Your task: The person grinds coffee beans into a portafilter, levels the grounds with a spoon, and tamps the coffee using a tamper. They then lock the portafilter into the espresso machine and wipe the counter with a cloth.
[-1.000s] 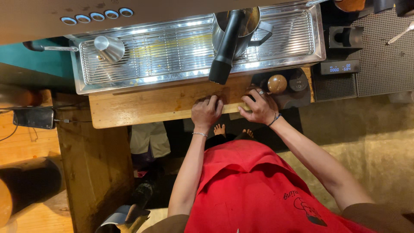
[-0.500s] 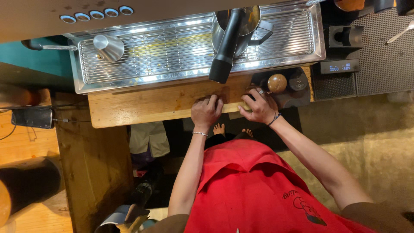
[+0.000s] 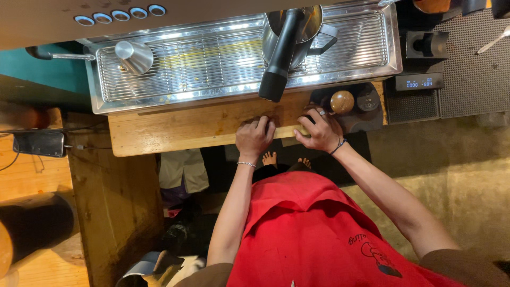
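Wooden worktop [image 3: 180,127] fronts the espresso machine; left hand [image 3: 254,137] rests curled and empty, bracing, while right hand [image 3: 320,129] grips a dark item beside the tamper [image 3: 342,101].

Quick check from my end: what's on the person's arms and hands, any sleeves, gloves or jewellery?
Both arms are bare to above the elbow, no gloves. The left hand has a thin silver chain bracelet at the wrist. The right hand wears a ring on one finger and a dark blue cord band round the wrist.

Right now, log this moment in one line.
left hand: flat on wooden counter | right hand: on counter edge beside tamper | portafilter handle: untouched
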